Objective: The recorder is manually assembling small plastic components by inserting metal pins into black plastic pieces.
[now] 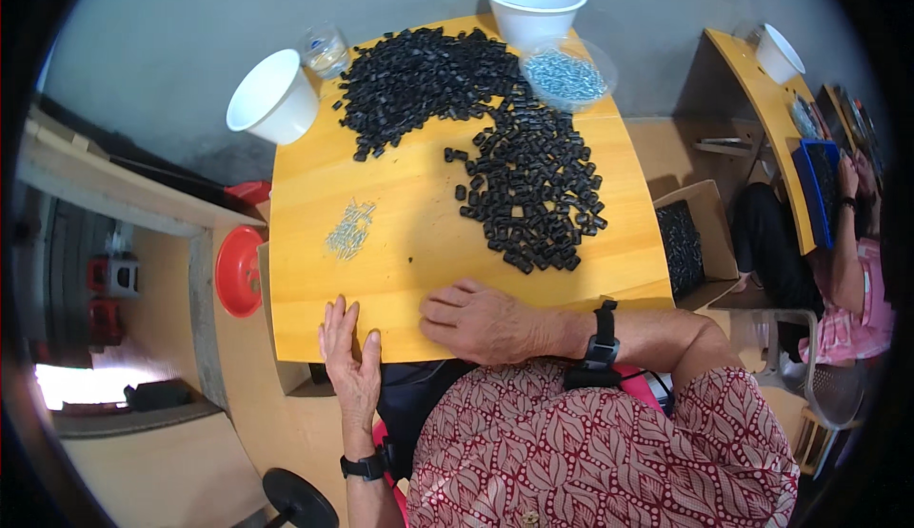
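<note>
My left hand point(353, 352) rests at the near left edge of the yellow wooden table point(381, 199), fingers stretched out and apart, holding nothing visible. My right hand point(481, 320) lies palm down at the table's near edge, its fingers bent and close together; whatever is beneath them is hidden. Beyond my left hand is a small heap of silvery screw-like pins point(352, 230). Small black plastic pieces point(533, 185) spread over the right side, farther from my right hand. They join a denser pile of black pieces point(419, 80) at the back.
A white bucket point(276, 99) and a drinking glass point(326, 50) stand back left. Another white bucket point(533, 4) and a clear bowl of silvery screws point(566, 76) stand back right. A red basin point(238, 271) sits left of the table, a cardboard box point(712, 228) right. Farther right, a co-worker point(847, 280) handles a blue tray point(815, 195).
</note>
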Motion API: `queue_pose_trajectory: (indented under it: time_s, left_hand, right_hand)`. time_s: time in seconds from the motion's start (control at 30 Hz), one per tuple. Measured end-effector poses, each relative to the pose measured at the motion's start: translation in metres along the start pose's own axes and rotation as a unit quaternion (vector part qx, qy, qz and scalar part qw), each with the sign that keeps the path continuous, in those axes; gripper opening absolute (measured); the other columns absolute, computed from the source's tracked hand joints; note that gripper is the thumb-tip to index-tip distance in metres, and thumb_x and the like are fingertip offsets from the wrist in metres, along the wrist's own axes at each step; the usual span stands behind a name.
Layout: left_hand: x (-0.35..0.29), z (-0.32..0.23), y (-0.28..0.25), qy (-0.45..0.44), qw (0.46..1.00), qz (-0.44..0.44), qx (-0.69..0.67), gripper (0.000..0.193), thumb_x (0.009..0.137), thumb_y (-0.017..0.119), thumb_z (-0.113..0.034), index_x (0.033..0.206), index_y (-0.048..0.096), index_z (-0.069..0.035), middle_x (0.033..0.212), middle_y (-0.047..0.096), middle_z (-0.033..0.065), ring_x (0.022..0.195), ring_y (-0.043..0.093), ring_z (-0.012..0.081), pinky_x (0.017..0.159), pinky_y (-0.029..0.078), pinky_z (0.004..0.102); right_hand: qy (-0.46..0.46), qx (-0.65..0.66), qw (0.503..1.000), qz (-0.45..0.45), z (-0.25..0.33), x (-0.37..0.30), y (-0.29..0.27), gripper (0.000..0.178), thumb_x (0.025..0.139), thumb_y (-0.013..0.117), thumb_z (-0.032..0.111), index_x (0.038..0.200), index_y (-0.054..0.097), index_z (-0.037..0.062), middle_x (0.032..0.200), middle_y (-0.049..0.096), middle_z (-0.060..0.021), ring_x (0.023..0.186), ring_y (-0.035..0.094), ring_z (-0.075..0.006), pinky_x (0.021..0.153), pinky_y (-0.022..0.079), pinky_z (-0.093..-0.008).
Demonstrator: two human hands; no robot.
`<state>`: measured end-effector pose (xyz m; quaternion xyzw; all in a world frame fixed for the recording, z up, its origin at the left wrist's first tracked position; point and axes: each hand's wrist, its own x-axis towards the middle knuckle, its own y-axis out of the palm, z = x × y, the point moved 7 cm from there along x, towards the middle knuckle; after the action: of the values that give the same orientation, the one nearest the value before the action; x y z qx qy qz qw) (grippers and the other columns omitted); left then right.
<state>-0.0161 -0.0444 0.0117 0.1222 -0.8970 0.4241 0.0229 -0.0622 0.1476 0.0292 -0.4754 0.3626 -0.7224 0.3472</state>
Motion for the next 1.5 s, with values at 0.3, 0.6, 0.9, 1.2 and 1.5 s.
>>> queue_pose_trajectory:
  time_s: [0.3, 0.6, 0.9, 1.2, 1.5]
  left_hand:
    - [0.000, 0.004, 0.005, 0.013, 1.000, -0.014, -0.001, 0.044, 0.092, 0.060, -0.014, 0.134, 0.057, -0.003, 0.151, 0.046, 0.0161, 0.145, 0.034, 0.0322, 0.121, 0.015, 0.0480]
    - [-0.002, 0.006, 0.007, 0.054, 0.998, -0.043, 0.004, 0.041, 0.091, 0.060, -0.012, 0.132, 0.059, -0.003, 0.149, 0.048, 0.0177, 0.144, 0.036, 0.0336, 0.120, 0.018, 0.0488]
    - [0.000, 0.011, 0.008, 0.061, 0.997, -0.050, 0.011, 0.040, 0.090, 0.061, -0.013, 0.129, 0.061, -0.004, 0.147, 0.049, 0.0186, 0.142, 0.039, 0.0337, 0.119, 0.020, 0.0484]
    - [0.000, 0.004, 0.005, 0.050, 0.998, -0.035, 0.013, 0.039, 0.092, 0.059, -0.015, 0.129, 0.060, -0.003, 0.148, 0.048, 0.0190, 0.143, 0.037, 0.0334, 0.121, 0.019, 0.0471]
    - [-0.003, 0.019, 0.005, 0.070, 0.997, -0.022, -0.027, 0.040, 0.091, 0.062, -0.018, 0.129, 0.061, -0.004, 0.146, 0.050, 0.0203, 0.141, 0.039, 0.0362, 0.120, 0.021, 0.0458]
  right_hand:
    - [-0.002, -0.015, 1.000, 0.002, -0.001, -0.001, 0.002, 0.023, 0.079, 0.061, 0.020, 0.098, 0.058, 0.0075, 0.104, 0.055, -0.0073, 0.104, 0.055, -0.0243, 0.089, 0.044, -0.0371]
    - [-0.003, -0.035, 0.999, 0.025, -0.001, -0.001, 0.005, 0.029, 0.081, 0.065, 0.016, 0.108, 0.060, 0.0075, 0.114, 0.056, -0.0092, 0.111, 0.056, -0.0265, 0.092, 0.045, -0.0402]
    - [0.006, -0.035, 0.999, 0.017, -0.001, -0.001, 0.004, 0.029, 0.082, 0.066, 0.017, 0.108, 0.058, 0.0066, 0.112, 0.055, -0.0102, 0.109, 0.054, -0.0289, 0.094, 0.043, -0.0421]
    - [0.014, -0.017, 1.000, 0.011, -0.002, -0.001, 0.000, 0.023, 0.083, 0.064, 0.016, 0.104, 0.059, 0.0075, 0.109, 0.055, -0.0092, 0.109, 0.055, -0.0281, 0.092, 0.045, -0.0420]
    - [0.018, -0.026, 0.999, 0.029, -0.001, -0.001, 0.007, 0.022, 0.083, 0.066, 0.015, 0.104, 0.060, 0.0091, 0.109, 0.057, -0.0090, 0.106, 0.057, -0.0272, 0.088, 0.046, -0.0412]
